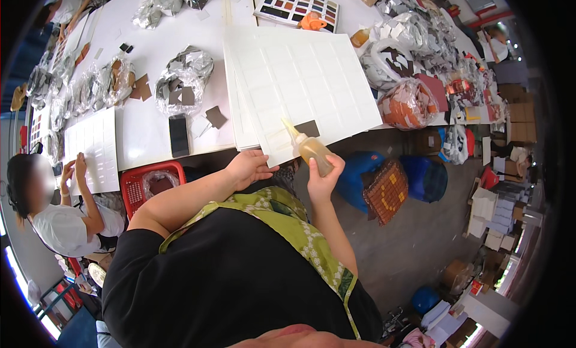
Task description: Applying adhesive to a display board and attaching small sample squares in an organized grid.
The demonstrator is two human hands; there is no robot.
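One of the hands (324, 174) grips a translucent, cone-tipped bottle (314, 153).

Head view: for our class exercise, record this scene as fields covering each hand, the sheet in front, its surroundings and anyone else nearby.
Right hand: holds squeeze bottle of amber liquid, nozzle toward sheet
Left hand: at sheet's near edge; grip unclear
White sheet: gridded, atop others
On sheet: one dark chip, beside nozzle
Left of sheet: black phone
Beyond sheet: colour sample board
Co-worker: at left, hands over another white sheet
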